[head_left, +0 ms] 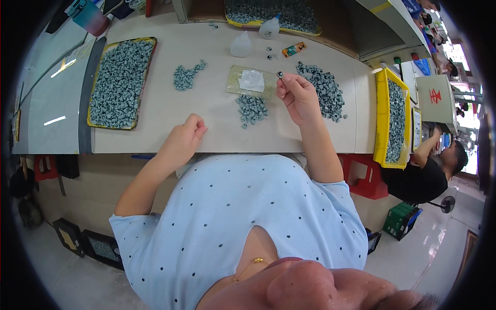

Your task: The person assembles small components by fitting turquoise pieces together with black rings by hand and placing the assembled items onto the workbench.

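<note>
Between the thumb and fingertips of my right hand (299, 98) a small dark, shiny rounded piece (280, 75) is pinched. That hand is raised at the right end of a flat yellowish pad (235, 80) with a crumpled white patch (251, 80) on it. My left hand (186, 137) is closed over the table's near part, fingers curled together; what they hold, if anything, is hidden. Small grey-green pieces lie in a pile (252, 109) just below the pad. A larger pile (325, 90) spreads right of my right hand, and a smaller one (188, 76) lies farther left.
A full tray of pieces (154, 51) stands at the left, a yellow crate (381, 113) at the right, another tray (243, 24) at the back. Two translucent bottles (241, 45) and an orange-and-green packet (294, 49) stand beyond the pad. A co-worker (421, 178) sits at right.
</note>
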